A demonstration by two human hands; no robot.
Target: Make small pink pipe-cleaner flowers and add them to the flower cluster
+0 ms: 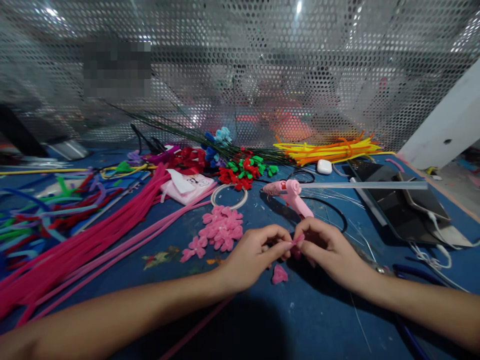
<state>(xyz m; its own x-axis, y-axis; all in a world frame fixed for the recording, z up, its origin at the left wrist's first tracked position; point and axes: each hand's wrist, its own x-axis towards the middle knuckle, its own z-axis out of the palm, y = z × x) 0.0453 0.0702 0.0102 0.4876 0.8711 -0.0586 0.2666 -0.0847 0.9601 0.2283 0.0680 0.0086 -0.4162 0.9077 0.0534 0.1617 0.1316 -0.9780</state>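
Observation:
My left hand point(258, 252) and my right hand point(326, 250) meet over the blue table, pinching a small piece of pink pipe cleaner point(299, 240) between thumbs and fingers. Part of that piece is hidden by the fingertips. Just below the hands lies a loose pink pipe-cleaner loop point(279, 275). A cluster of pink pipe-cleaner flowers point(223, 227) rests left of my left hand. Beyond my right hand a pink glue gun point(287, 192) lies on its side, with a long clear glue stick point(363, 185) sticking out of its back.
Magenta pipe cleaners point(93, 230) stretch across the left. A roll of tape point(229, 196), red and green flowers point(243, 172) and yellow pipe cleaners point(326, 151) lie farther back. At right are a dark tablet point(382, 200), a phone point(423, 196) and blue-handled pliers point(420, 274). Perforated metal point(240, 65) stands behind.

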